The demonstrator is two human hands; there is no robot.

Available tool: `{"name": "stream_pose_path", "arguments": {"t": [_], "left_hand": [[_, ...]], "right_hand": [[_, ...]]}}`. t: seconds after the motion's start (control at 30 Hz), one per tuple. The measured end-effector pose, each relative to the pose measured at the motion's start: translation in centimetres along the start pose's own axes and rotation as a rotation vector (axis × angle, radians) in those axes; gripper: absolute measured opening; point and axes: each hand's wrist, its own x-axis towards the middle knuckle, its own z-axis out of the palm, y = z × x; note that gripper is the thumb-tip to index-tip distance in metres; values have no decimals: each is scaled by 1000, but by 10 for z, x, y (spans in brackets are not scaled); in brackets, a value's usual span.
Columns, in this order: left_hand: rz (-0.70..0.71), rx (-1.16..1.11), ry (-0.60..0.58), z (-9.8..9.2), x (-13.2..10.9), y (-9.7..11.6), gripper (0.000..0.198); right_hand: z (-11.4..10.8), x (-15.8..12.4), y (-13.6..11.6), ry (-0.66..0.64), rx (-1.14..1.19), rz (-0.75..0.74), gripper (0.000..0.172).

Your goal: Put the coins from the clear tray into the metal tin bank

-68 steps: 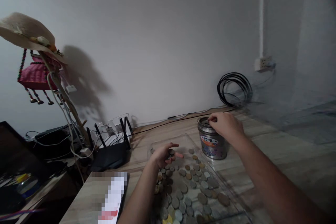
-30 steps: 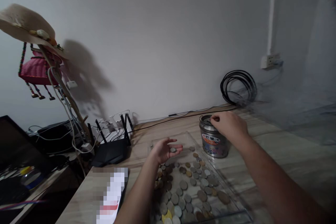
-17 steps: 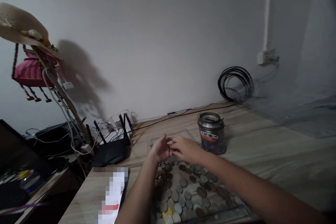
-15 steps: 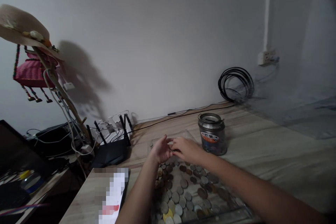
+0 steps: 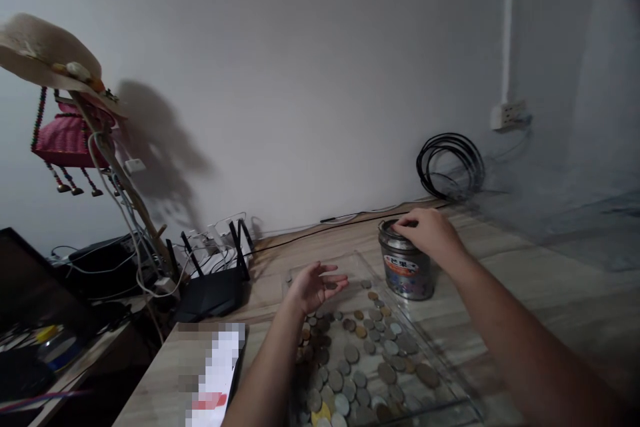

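Right hand (image 5: 430, 235) back atop tin (image 5: 406, 270) — fingers pinched, contents hidden; left hand (image 5: 313, 287) spread, palm-up.

Tin (image 5: 406, 271) label: characters too blurred to read; nothing legible.

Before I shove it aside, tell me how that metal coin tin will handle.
The metal tin stands squat and upright, so it probably slides rather than tips. Coins lie beside it; if some are inside, likely heavy for its size. Its shiny wall may be slippery.
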Motion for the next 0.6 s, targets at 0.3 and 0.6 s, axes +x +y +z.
{"name": "stream_pose_path", "arguments": {"t": [0.3,0.6], "left_hand": [[13,-34,-42,1,-1,2,43],[26,-32,-51,0,0,2,44]], "right_hand": [[1,-7,-7,91,-68,-26,21],[7,0,2,-50,81,36,19]]}}
